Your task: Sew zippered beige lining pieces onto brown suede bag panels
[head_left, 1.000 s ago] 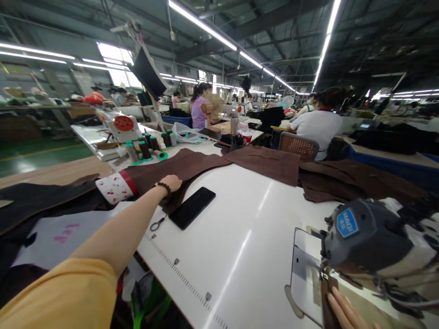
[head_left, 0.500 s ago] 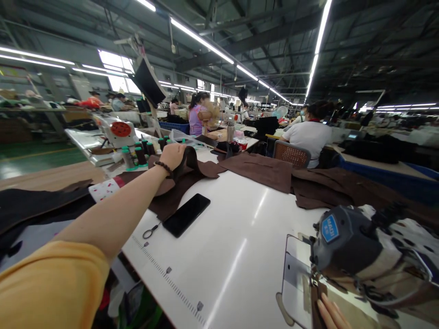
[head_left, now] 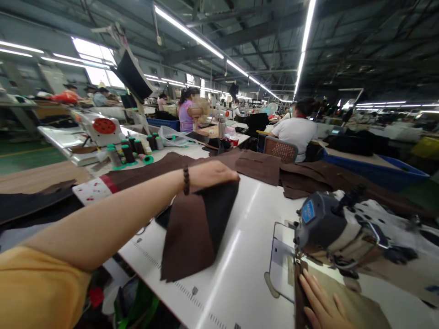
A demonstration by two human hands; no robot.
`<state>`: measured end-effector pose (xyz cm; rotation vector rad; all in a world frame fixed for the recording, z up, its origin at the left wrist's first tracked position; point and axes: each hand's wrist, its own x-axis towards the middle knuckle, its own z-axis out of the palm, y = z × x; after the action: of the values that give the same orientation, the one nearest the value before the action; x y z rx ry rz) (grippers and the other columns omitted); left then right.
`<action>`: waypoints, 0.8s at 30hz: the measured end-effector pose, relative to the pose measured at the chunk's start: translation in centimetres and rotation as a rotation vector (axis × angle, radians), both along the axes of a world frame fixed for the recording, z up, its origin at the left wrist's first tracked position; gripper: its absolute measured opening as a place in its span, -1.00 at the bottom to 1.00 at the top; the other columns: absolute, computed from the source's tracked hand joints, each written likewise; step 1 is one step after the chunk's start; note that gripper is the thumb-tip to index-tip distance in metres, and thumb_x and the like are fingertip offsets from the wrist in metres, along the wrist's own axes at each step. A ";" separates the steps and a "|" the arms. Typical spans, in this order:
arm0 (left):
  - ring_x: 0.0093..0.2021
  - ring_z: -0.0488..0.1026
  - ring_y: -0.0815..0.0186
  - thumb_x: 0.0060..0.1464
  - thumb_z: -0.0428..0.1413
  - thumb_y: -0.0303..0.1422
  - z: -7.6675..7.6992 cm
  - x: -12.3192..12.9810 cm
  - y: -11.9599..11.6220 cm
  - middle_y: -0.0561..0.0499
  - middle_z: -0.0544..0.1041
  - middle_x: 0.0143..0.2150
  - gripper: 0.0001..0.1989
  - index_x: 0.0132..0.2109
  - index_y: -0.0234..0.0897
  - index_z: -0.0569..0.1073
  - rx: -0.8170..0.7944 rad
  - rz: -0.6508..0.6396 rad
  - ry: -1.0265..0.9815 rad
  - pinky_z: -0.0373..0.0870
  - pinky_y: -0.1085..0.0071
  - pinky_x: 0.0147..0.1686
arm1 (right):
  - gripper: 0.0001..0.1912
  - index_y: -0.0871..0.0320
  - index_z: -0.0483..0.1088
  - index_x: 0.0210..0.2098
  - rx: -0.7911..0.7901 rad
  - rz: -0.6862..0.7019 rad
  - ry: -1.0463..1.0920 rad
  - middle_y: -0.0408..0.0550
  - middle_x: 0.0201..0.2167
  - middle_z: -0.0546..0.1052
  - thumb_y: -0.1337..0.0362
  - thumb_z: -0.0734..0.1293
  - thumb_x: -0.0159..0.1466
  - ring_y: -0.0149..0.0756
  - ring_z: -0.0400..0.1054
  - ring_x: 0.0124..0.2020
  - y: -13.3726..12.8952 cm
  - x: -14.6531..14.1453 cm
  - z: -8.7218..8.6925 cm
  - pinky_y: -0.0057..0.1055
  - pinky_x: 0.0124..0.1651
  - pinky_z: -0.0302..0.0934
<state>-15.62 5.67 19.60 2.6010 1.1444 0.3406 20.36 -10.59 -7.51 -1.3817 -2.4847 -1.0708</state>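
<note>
My left hand (head_left: 214, 176) is closed on the upper edge of a dark brown fabric piece (head_left: 188, 233), which hangs over the white table (head_left: 254, 237) and shows a darker side at its right. A black phone (head_left: 163, 216) lies mostly hidden behind that piece. My right hand (head_left: 322, 299) rests flat, fingers stretched out, on a brown fabric strip (head_left: 300, 292) beside the needle area of the sewing machine (head_left: 318, 219). Olive-coloured fabric (head_left: 356, 292) spreads under and to the right of that hand.
More brown fabric pieces (head_left: 257, 167) lie along the table's far edge. Thread spools (head_left: 128, 154) stand at the back left near another sewing machine (head_left: 99, 128). A co-worker in a white shirt (head_left: 295, 137) sits beyond the table, close to a blue bin (head_left: 387, 171).
My left hand has moved right and nearer, bringing a brown fabric piece off the far left over the phone. My right hand stays by the needle; the view has shifted slightly.
</note>
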 end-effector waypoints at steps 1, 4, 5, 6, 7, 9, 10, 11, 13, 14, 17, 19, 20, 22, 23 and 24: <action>-0.16 0.43 0.35 0.25 -0.29 -0.21 -1.9 1.1 -0.9 -0.01 0.50 -0.15 -0.50 -0.23 -0.35 0.49 -0.105 -0.190 0.039 0.27 0.57 -0.16 | -0.55 0.21 0.28 0.06 -0.022 -0.013 0.021 0.00 0.11 0.22 0.23 0.05 0.25 -0.20 0.31 0.00 -0.3 -0.6 0.7 -0.28 -0.22 0.36; 0.11 0.27 0.29 0.27 -0.33 -0.20 -8.6 3.6 -3.5 -0.09 0.37 0.07 -0.52 0.04 -0.32 0.36 -0.138 -0.230 0.155 0.17 0.45 0.06 | -0.53 0.23 0.23 0.09 -0.122 -0.081 0.134 0.00 0.13 0.18 0.23 -0.03 0.29 -0.18 0.25 0.05 -0.9 -2.0 2.0 -0.18 -0.15 0.34; 0.19 0.14 0.14 0.24 -0.24 -0.14 -10.8 4.2 -4.4 -0.22 0.27 0.14 -0.51 0.12 -0.39 0.27 -0.121 -0.200 0.165 0.09 0.27 0.12 | -0.53 0.21 0.21 0.11 -0.182 -0.114 0.179 -0.01 0.14 0.18 0.23 -0.05 0.30 -0.17 0.23 0.07 -1.0 -2.3 2.3 -0.14 -0.11 0.32; 0.23 0.02 -0.03 0.16 -0.12 -0.06 -12.8 4.7 -5.3 -0.34 0.14 0.20 -0.41 0.17 -0.43 0.19 -0.106 -0.173 0.176 0.02 0.06 0.13 | -0.52 0.20 0.18 0.13 -0.255 -0.151 0.225 -0.02 0.15 0.16 0.22 -0.06 0.31 -0.17 0.19 0.10 -1.2 -2.6 2.6 -0.11 -0.07 0.29; 0.24 -0.06 -0.14 0.05 -0.03 0.03 -14.6 5.0 -6.3 -0.39 0.03 0.24 -0.29 0.20 -0.39 0.15 -0.084 -0.168 0.191 -0.06 -0.09 0.11 | -0.52 0.18 0.14 0.15 -0.332 -0.193 0.275 -0.02 0.16 0.14 0.21 -0.06 0.31 -0.17 0.15 0.13 -1.3 -2.8 2.9 -0.07 -0.01 0.24; 0.25 -0.16 -0.19 -0.05 -0.02 0.14 -17.0 5.3 -7.9 -0.38 -0.07 0.27 -0.19 0.22 -0.27 0.10 0.013 -0.245 0.203 -0.15 -0.20 0.09 | -0.51 0.17 0.06 0.19 -0.480 -0.272 0.374 -0.02 0.20 0.08 0.19 -0.05 0.31 -0.18 0.03 0.19 -1.6 -3.3 3.9 -0.02 0.10 0.11; 0.25 -0.16 -0.19 -0.08 -0.02 0.16 -17.7 5.4 -8.6 -0.37 -0.09 0.27 -0.17 0.23 -0.23 0.09 0.035 -0.319 0.201 -0.17 -0.21 0.09 | -0.51 0.18 0.04 0.20 -0.537 -0.307 0.421 -0.02 0.21 0.05 0.20 -0.05 0.31 -0.18 -0.02 0.22 -1.7 -3.6 4.5 -0.01 0.15 0.03; 0.25 -0.16 -0.18 -0.09 -0.02 0.16 -18.0 5.4 -9.2 -0.36 -0.09 0.27 -0.17 0.23 -0.20 0.09 0.049 -0.402 0.196 -0.17 -0.21 0.09 | -0.51 0.18 0.01 0.21 -0.589 -0.332 0.456 -0.02 0.23 0.02 0.21 -0.05 0.31 -0.19 -0.06 0.24 -1.9 -3.9 5.2 0.00 0.18 -0.02; 0.25 -0.13 -0.18 -0.10 0.02 0.15 -17.9 5.3 -10.0 -0.36 -0.09 0.27 -0.17 0.23 -0.19 0.09 0.038 -0.559 0.190 -0.15 -0.20 0.10 | -0.51 0.19 -0.02 0.22 -0.669 -0.362 0.498 -0.03 0.25 -0.03 0.24 -0.06 0.32 -0.22 -0.14 0.26 -2.0 -4.5 6.4 -0.01 0.21 -0.12; 0.24 -0.12 -0.18 -0.11 0.03 0.14 -17.7 5.3 -10.3 -0.36 -0.09 0.27 -0.17 0.23 -0.19 0.09 0.028 -0.612 0.191 -0.14 -0.20 0.10 | -0.51 0.19 -0.03 0.22 -0.690 -0.369 0.511 -0.04 0.25 -0.05 0.25 -0.06 0.32 -0.23 -0.17 0.27 -2.0 -4.7 6.8 -0.02 0.22 -0.15; 0.25 -0.11 -0.13 -0.06 0.02 0.12 -16.7 5.2 -11.4 -0.34 -0.05 0.27 -0.19 0.23 -0.27 0.10 -0.010 -0.638 0.212 -0.15 -0.17 0.12 | -0.51 0.19 -0.03 0.22 -0.714 -0.384 0.536 -0.04 0.26 -0.06 0.26 -0.04 0.32 -0.25 -0.20 0.27 -2.1 -4.9 7.6 -0.02 0.23 -0.18; 0.26 -0.12 -0.07 -0.01 -0.03 0.10 -16.3 5.2 -12.8 -0.33 -0.05 0.27 -0.20 0.23 -0.34 0.08 -0.032 -0.580 0.217 -0.16 -0.11 0.15 | -0.52 0.19 -0.02 0.22 -0.702 -0.375 0.552 -0.04 0.26 -0.05 0.26 -0.03 0.32 -0.25 -0.18 0.27 -2.2 -4.9 7.6 -0.01 0.23 -0.19; 0.27 -0.14 -0.04 -0.01 -0.03 0.10 -16.3 5.2 -13.7 -0.32 -0.06 0.27 -0.19 0.24 -0.36 0.05 -0.046 -0.561 0.219 -0.16 -0.07 0.17 | -0.52 0.20 -0.03 0.22 -0.693 -0.363 0.559 -0.03 0.26 -0.05 0.27 -0.02 0.32 -0.25 -0.18 0.27 -2.2 -4.8 7.6 -0.01 0.23 -0.19; 0.28 -0.17 -0.04 -0.10 0.05 0.11 -16.5 5.4 -15.7 -0.32 -0.13 0.28 -0.08 0.26 -0.39 -0.01 -0.077 -0.548 0.248 -0.18 -0.07 0.17 | -0.52 0.20 -0.03 0.22 -0.682 -0.343 0.569 -0.02 0.26 -0.05 0.28 -0.01 0.31 -0.26 -0.18 0.27 -2.3 -4.8 7.6 0.00 0.23 -0.19; 0.27 -0.19 -0.07 -0.19 0.12 0.11 -16.7 5.5 -16.6 -0.33 -0.16 0.28 0.00 0.26 -0.40 -0.03 -0.089 -0.543 0.281 -0.21 -0.10 0.17 | -0.52 0.21 -0.03 0.22 -0.682 -0.339 0.571 -0.02 0.26 -0.05 0.28 -0.01 0.31 -0.26 -0.19 0.27 -2.3 -4.7 7.6 0.00 0.23 -0.19; 0.27 -0.21 -0.11 -0.27 0.19 0.08 -16.9 5.6 -17.4 -0.34 -0.18 0.28 0.07 0.26 -0.40 -0.04 -0.091 -0.528 0.321 -0.24 -0.13 0.16 | -0.52 0.21 -0.03 0.22 -0.684 -0.337 0.571 -0.02 0.26 -0.04 0.28 -0.01 0.31 -0.26 -0.19 0.27 -2.3 -4.7 7.6 -0.01 0.23 -0.19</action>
<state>-10.02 -11.73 2.65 2.8060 0.4926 -0.2423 15.62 -12.93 0.10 -1.9624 -2.2767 0.2196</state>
